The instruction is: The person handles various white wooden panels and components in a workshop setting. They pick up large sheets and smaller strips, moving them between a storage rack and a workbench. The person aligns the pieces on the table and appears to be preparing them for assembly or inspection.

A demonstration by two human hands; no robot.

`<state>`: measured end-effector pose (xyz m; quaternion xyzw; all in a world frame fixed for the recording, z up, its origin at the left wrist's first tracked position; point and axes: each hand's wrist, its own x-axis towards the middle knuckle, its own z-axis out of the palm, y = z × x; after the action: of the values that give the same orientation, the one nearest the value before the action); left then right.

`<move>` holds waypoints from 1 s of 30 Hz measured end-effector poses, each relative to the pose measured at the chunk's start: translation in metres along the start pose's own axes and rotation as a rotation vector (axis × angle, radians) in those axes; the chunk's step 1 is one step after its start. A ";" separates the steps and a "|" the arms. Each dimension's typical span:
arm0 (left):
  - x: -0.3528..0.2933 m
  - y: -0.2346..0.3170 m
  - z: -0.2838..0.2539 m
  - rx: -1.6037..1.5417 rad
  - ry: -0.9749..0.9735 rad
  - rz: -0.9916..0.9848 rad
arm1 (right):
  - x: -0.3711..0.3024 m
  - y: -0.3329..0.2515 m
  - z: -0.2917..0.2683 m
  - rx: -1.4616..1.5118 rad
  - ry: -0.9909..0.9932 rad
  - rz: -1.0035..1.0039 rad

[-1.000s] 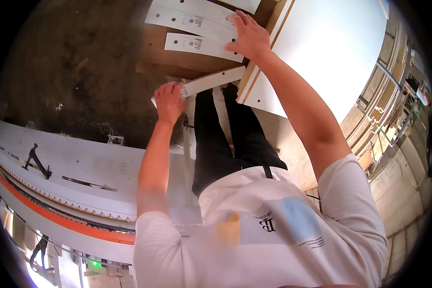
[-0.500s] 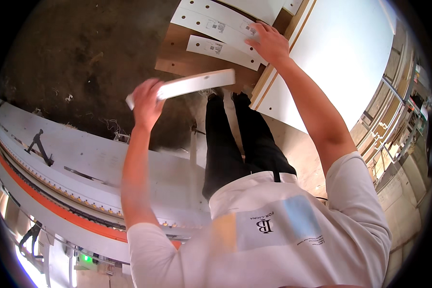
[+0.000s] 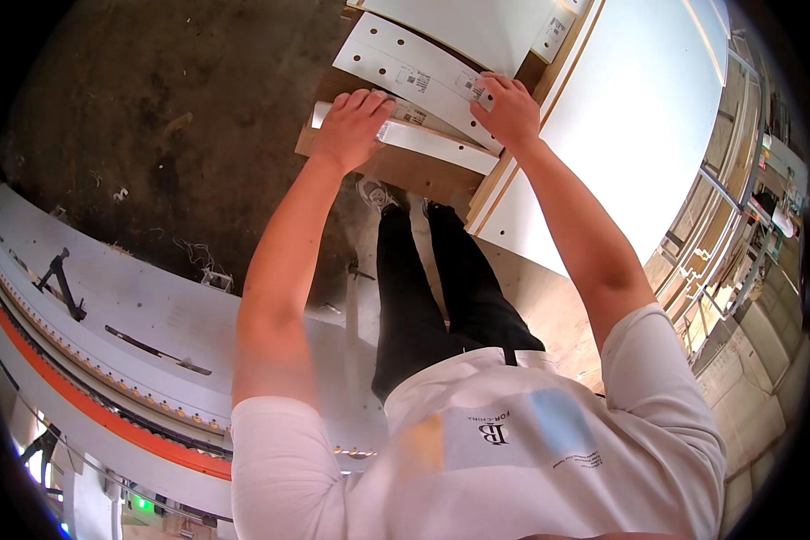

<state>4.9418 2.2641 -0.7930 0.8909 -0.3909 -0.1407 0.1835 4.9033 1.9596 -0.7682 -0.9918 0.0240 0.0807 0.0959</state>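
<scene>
A narrow white board (image 3: 441, 148) with small holes lies over the brown stack at the top, near my feet. My left hand (image 3: 355, 128) grips its left part, fingers curled over the far side. Behind it is a wider white panel (image 3: 396, 56) with dark round holes and printed labels. My right hand (image 3: 511, 112) rests at that panel's right end, thumb apart from the fingers, holding nothing. Under the left hand and the narrow board, another labelled white piece (image 3: 411, 112) is partly hidden.
A large white sheet (image 3: 634, 126) with a wooden edge stands at the right of the stack. At the left runs a long white machine (image 3: 153, 306) with an orange strip (image 3: 108, 418) and a black bracket (image 3: 63, 283). Dark floor (image 3: 153, 108) with scraps spreads at the upper left.
My left hand has carried the narrow board up and to the right, from mid-air onto the stack. My right hand stays at the wider panel's right end. The view has shifted slightly.
</scene>
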 end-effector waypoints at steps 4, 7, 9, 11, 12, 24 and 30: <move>-0.005 -0.012 0.011 0.041 0.058 0.126 | 0.005 -0.007 -0.008 -0.032 -0.084 0.014; -0.009 -0.013 0.010 -0.026 0.050 0.148 | 0.010 0.001 -0.007 -0.094 -0.050 0.013; -0.006 -0.010 0.004 -0.023 0.011 0.147 | 0.012 -0.001 -0.003 -0.072 -0.028 -0.018; -0.009 -0.006 0.001 -0.006 0.012 0.116 | 0.012 -0.006 -0.002 -0.068 -0.027 -0.036; -0.011 -0.004 0.001 0.002 0.014 0.099 | 0.013 -0.009 -0.003 -0.075 -0.035 -0.041; -0.050 -0.013 0.009 0.077 0.005 -0.119 | 0.027 -0.014 -0.007 -0.083 -0.107 0.007; -0.097 -0.004 -0.014 -0.076 0.058 -0.169 | 0.029 -0.018 -0.019 0.001 -0.018 -0.035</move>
<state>4.8859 2.3421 -0.7717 0.9168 -0.3031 -0.1448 0.2160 4.9361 1.9723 -0.7509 -0.9913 0.0057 0.0881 0.0978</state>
